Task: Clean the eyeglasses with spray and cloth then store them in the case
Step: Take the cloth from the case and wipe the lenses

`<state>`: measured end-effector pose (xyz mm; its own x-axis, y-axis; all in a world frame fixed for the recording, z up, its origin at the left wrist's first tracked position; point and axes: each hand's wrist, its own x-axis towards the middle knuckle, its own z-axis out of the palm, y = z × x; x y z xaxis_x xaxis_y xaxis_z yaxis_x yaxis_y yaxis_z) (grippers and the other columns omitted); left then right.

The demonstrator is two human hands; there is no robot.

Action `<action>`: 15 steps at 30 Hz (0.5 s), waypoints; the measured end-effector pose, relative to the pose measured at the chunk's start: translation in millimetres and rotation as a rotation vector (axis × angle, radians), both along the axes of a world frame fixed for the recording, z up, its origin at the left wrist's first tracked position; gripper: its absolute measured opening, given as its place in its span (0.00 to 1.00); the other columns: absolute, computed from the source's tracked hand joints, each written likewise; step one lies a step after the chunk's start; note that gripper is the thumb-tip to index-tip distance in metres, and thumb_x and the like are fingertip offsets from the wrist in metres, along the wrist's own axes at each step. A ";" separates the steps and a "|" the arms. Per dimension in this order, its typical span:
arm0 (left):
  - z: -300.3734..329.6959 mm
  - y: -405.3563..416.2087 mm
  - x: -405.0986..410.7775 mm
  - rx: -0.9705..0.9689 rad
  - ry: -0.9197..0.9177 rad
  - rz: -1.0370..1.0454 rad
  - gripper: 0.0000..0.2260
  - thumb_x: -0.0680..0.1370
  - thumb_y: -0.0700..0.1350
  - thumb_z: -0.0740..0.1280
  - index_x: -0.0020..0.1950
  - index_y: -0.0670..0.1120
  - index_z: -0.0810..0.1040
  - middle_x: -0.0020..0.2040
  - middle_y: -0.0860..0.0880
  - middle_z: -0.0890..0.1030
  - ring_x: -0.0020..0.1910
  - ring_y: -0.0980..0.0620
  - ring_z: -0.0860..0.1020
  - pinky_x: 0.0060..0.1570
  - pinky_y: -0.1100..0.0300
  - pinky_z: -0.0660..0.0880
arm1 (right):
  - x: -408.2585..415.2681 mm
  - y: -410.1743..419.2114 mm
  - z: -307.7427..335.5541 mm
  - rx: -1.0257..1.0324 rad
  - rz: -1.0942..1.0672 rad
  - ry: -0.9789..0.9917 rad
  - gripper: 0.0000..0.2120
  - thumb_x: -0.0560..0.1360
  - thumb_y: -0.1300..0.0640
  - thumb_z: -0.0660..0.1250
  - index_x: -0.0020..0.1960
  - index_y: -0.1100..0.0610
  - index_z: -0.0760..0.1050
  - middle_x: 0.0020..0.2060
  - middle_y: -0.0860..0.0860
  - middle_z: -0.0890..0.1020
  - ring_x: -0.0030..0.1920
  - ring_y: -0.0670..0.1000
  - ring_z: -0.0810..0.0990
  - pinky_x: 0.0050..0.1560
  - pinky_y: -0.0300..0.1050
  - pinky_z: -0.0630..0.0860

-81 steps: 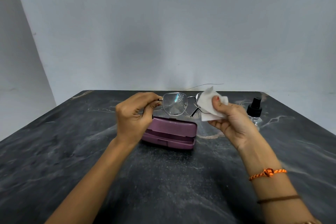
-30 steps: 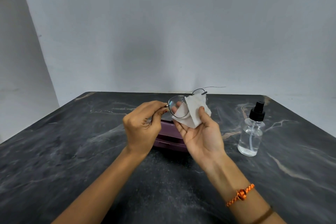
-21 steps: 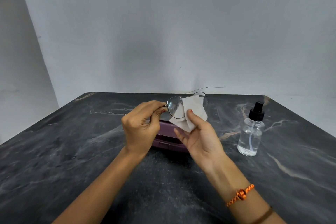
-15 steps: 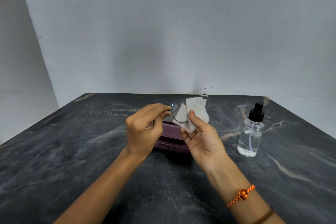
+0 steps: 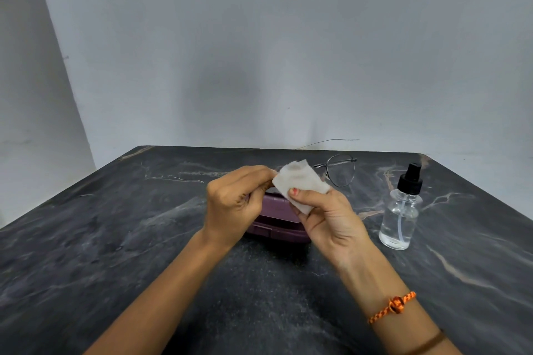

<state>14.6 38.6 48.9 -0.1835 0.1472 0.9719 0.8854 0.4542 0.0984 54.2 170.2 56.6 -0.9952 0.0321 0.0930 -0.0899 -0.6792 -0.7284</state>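
Observation:
Thin metal-framed eyeglasses (image 5: 340,170) are held in the air above the table's middle. My left hand (image 5: 236,202) pinches their left end, which the cloth hides. My right hand (image 5: 328,219) presses a white cloth (image 5: 300,181) around the left lens, thumb on the front. The right lens sticks out bare past the cloth. Below and behind both hands lies the purple glasses case (image 5: 274,225), mostly hidden, so I cannot tell if it is open or closed. A clear spray bottle (image 5: 402,210) with a black pump stands upright to the right.
The dark marble table (image 5: 115,239) runs back to a plain grey wall. Its far edge lies just behind the glasses, and its left and right edges slant outward toward me.
The cloth has gone from the right lens to the left lens over the last seconds. Since half a second ago the glasses have tilted, so the right lens shows bare.

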 end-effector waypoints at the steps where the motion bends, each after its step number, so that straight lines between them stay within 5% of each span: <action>1: 0.9 -0.7 -0.4 0.017 -0.003 -0.002 0.05 0.66 0.27 0.69 0.38 0.35 0.82 0.36 0.42 0.84 0.39 0.55 0.80 0.41 0.70 0.76 | -0.2 0.7 1.2 -0.014 -0.001 -0.003 0.19 0.62 0.76 0.64 0.52 0.66 0.74 0.38 0.54 0.83 0.34 0.46 0.84 0.32 0.34 0.78; 4: 1.9 -1.5 -0.7 0.055 -0.005 0.002 0.05 0.65 0.28 0.71 0.38 0.34 0.82 0.35 0.41 0.84 0.39 0.54 0.79 0.42 0.70 0.76 | 0.8 3.4 3.9 -0.078 -0.016 -0.055 0.09 0.65 0.72 0.64 0.43 0.63 0.76 0.30 0.52 0.84 0.30 0.47 0.83 0.31 0.35 0.79; 8: -0.9 -0.1 -0.2 0.013 -0.001 -0.014 0.06 0.64 0.27 0.71 0.37 0.34 0.82 0.35 0.41 0.84 0.39 0.54 0.79 0.40 0.67 0.77 | 0.9 3.2 2.7 -0.150 -0.070 -0.134 0.01 0.72 0.63 0.65 0.42 0.59 0.75 0.28 0.51 0.84 0.28 0.47 0.82 0.29 0.36 0.78; 15: -3.7 2.4 0.1 -0.055 0.012 -0.024 0.07 0.63 0.26 0.71 0.38 0.34 0.82 0.36 0.41 0.84 0.38 0.53 0.80 0.41 0.66 0.78 | 1.1 -1.6 -1.6 -0.220 -0.032 -0.064 0.06 0.64 0.67 0.68 0.41 0.61 0.76 0.30 0.51 0.84 0.31 0.47 0.83 0.31 0.35 0.79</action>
<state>14.7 41.0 45.2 -0.1674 0.2051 0.9643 0.8971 0.4374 0.0627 55.3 168.6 55.0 -0.9969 0.0767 0.0164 -0.0724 -0.8200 -0.5678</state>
